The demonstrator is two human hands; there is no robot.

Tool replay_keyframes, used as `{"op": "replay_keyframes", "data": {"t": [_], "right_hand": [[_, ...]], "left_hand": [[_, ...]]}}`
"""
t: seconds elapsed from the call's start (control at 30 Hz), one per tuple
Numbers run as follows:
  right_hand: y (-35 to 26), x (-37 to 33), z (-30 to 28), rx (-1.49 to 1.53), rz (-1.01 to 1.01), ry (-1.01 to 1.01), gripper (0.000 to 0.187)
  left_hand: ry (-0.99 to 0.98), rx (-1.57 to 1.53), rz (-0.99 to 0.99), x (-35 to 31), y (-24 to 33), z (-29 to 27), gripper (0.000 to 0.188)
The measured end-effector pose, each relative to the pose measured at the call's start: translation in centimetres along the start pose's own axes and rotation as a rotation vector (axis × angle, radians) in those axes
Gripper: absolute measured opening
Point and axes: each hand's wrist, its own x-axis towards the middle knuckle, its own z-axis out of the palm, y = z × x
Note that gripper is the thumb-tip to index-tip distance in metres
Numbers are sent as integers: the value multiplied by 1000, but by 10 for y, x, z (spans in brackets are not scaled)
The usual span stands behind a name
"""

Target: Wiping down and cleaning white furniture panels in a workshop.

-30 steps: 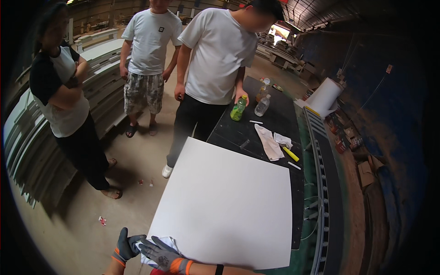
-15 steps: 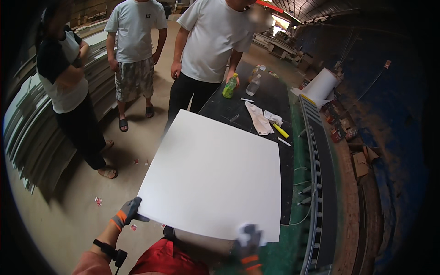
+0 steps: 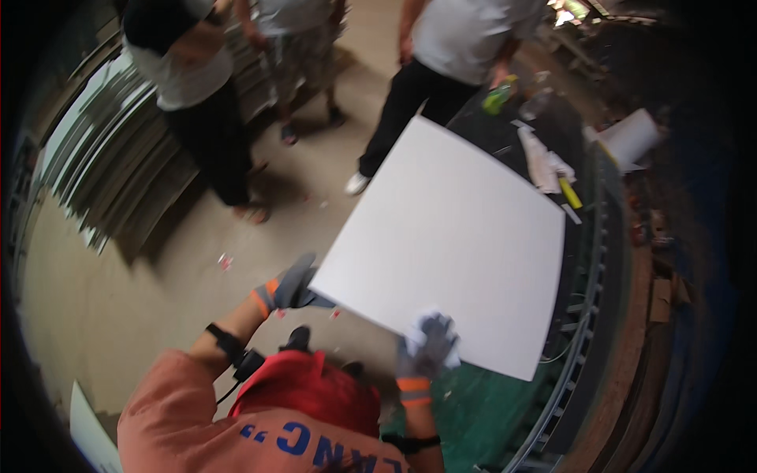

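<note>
A large white rectangular panel (image 3: pixel 457 236) lies on a black-topped table, its near left corner jutting past the table. My left hand (image 3: pixel 296 285), in a grey glove with an orange-striped cuff, grips that corner, with part of the fingers hidden. At the panel's near edge, around its middle, my right hand (image 3: pixel 428 351) in a matching glove presses a crumpled white cloth (image 3: pixel 453 359) against the edge. Some of the cloth shows above and beside the fingers.
On the black table (image 3: pixel 505 130) are a green bottle (image 3: pixel 498 96), a clear bottle (image 3: pixel 536 102), a pinkish-white cloth (image 3: pixel 538 162) and a yellow-handled tool (image 3: pixel 569 191). A roller conveyor (image 3: pixel 587 331) runs along the right. Three people stand beyond, near stacked boards (image 3: pixel 150 150).
My right hand has slid left along the panel's near edge with the cloth. My left hand stays at the corner. The view has tilted down and turned, showing more of my arms and shirt.
</note>
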Motion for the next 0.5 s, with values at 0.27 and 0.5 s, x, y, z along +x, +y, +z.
{"op": "replay_keyframes", "data": {"t": [0.27,0.5], "right_hand": [[-202,49,2,105,-436,-137,77],[-87,6,-8,131,31,110,60]], "left_hand": [[-394,-804,-20,-9,-7,-38,88],[-251,-376,-94,-20,7,-36,97]]}}
